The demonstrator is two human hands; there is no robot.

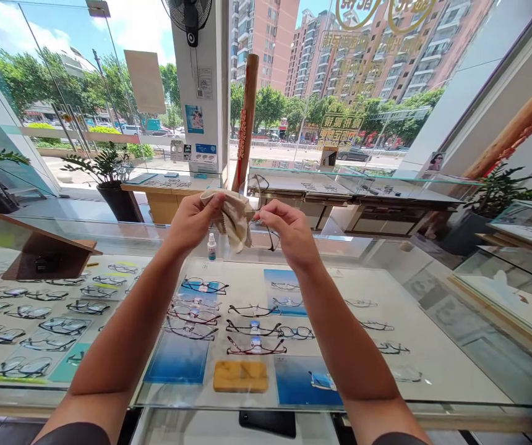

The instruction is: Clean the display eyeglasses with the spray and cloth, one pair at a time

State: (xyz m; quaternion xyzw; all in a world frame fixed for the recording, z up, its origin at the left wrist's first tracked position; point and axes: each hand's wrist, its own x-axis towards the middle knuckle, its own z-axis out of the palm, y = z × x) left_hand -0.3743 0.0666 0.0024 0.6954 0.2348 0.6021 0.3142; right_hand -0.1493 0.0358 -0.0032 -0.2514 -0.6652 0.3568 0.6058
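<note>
Beige cloth [234,221]: soft, crumpled fabric at centre of the frame, bunched between both hands, lower folds hanging loose.
Left hand [193,221]: fingers clenched on the upper edge of the cloth, grasping it firmly.
Right hand [289,232]: fingers [266,213] pinched closed, grasping the held eyeglasses just beside the cloth.
Held eyeglasses [259,190]: thin dark frame raised above the bench, just right of centre, one temple arm [273,240] pointing downward. Contact between lens and cloth cannot be confirmed from this view.
Dropper bottle [211,247]: small, white with a blue label, upright on the bench just beside the left wrist.
Glass display bench [294,405]: runs across the lower half of the frame, beneath both forearms.
Displayed eyeglasses [253,327]: rows of frames laid out at lower centre and lower left, some on blue cards [177,357].
Yellow pad [240,377]: rectangular, lying flat at lower centre among the frames.
Potted plant [108,179]: dark pot, standing at left of centre beyond the bench.
Wall fan [189,18]: mounted on a white pillar at top centre.
</note>
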